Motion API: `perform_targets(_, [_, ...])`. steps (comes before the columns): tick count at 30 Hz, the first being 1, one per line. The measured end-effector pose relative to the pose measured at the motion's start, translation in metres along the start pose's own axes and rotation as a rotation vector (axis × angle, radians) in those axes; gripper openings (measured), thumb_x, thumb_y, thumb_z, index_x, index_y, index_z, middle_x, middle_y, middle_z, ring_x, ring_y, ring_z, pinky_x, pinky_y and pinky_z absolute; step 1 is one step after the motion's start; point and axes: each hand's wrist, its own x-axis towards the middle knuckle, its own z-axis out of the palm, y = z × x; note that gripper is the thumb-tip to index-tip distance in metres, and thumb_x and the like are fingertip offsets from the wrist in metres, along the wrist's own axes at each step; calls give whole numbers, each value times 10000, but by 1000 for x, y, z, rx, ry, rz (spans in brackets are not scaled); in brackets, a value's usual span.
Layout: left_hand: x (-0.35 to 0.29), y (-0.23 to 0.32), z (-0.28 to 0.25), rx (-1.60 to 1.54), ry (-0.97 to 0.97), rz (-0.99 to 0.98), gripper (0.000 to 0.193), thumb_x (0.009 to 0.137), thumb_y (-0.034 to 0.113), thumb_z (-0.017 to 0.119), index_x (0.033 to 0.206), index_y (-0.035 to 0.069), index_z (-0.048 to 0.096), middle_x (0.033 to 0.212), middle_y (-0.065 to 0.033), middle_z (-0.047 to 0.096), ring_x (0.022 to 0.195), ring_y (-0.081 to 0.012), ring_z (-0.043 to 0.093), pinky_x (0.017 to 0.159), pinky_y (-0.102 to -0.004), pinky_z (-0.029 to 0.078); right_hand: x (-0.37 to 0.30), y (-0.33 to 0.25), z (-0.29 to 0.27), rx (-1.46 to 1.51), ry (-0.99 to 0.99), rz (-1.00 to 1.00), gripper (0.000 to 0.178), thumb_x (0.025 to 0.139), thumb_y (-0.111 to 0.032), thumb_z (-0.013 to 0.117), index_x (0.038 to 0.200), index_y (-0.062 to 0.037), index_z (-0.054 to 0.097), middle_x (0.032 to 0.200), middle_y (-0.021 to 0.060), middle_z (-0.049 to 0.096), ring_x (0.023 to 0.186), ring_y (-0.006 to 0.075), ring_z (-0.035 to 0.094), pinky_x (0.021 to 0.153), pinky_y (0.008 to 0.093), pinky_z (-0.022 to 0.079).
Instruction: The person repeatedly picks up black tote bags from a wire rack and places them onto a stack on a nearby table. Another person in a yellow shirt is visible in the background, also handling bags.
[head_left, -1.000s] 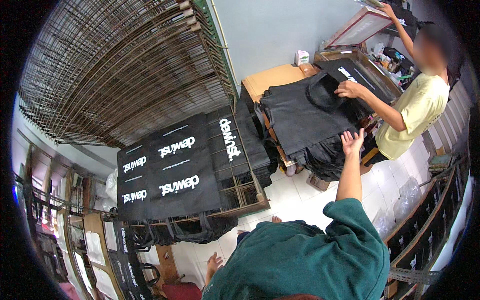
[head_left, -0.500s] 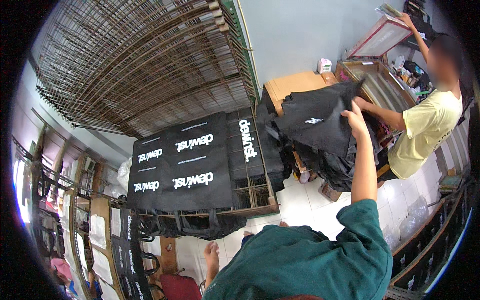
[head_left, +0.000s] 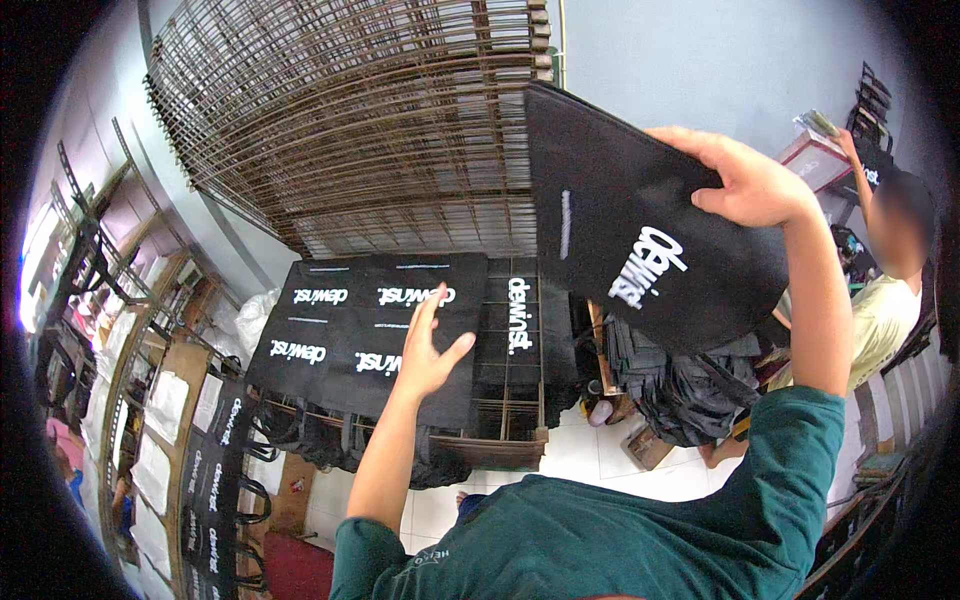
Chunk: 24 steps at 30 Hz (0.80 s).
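Note:
My right hand [head_left: 745, 185] grips the edge of a flat black cloth bag [head_left: 600, 200] with white print, thumb on its front and fingers behind the edge. It is held up in front of me, tilted; any handles on it are hidden. My left hand [head_left: 430, 350] is open, fingers spread, with nothing in it, over the printed black bags [head_left: 310, 375] laid side by side on a wire rack. Another printed black piece [head_left: 515, 315] lies to their right on the rack. Below the held bag hangs a heap of black cloth [head_left: 680, 390].
Wire drying racks [head_left: 350, 110] are stacked raised at an angle above the laid bags. At the right a co-worker in a yellow shirt [head_left: 890, 320] holds up a framed screen [head_left: 815, 160]. Shelving with hanging black bags [head_left: 215, 470] stands at the left, near a red seat [head_left: 295, 565].
My right hand has drawn a black bag from the co-worker's side and lifted it leftward toward the rack. My left hand has risen from below to over the laid bags. The view has shifted.

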Motion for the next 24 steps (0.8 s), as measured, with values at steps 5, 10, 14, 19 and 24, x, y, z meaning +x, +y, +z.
perform_targets(5, [45,2,12,-149,-104,273,847,818,420,596,1406,10,146,1416,-206,251,1327,-314,216,1086,-396,138,-2,-20,-17,115,28,8,744,606,138,484,1325,-1,352,1309,114,445,1251,185,371,1069,304,246])
perform_targets(10, [23,7,3,-516,-227,23,186,877,98,568,1039,12,542,946,-6,592,866,-65,514,780,-226,411,-8,7,-14,44,114,22,760,599,111,507,1334,-12,355,1341,96,417,1251,194,373,1089,311,209])
perform_targets(14, [33,82,-17,-461,-188,67,202,832,127,619,981,11,549,833,14,580,741,-62,521,678,-196,412,-32,76,23,-302,378,271,726,666,60,568,1344,-76,347,1339,149,421,1259,249,380,1048,349,297])
perform_targets(19, [77,137,-39,-489,-318,97,301,876,106,548,1146,-25,535,964,-64,632,820,-83,582,748,-220,472,-97,105,151,105,638,534,464,719,-125,681,1150,-34,536,970,97,596,934,223,571,860,359,448])
perform_targets(24, [78,168,-87,-278,-222,10,363,868,103,552,1197,-40,496,964,-58,636,776,-67,591,717,-194,475,-131,67,350,883,18,845,396,834,-461,566,779,-80,660,638,22,588,569,81,529,488,229,420])
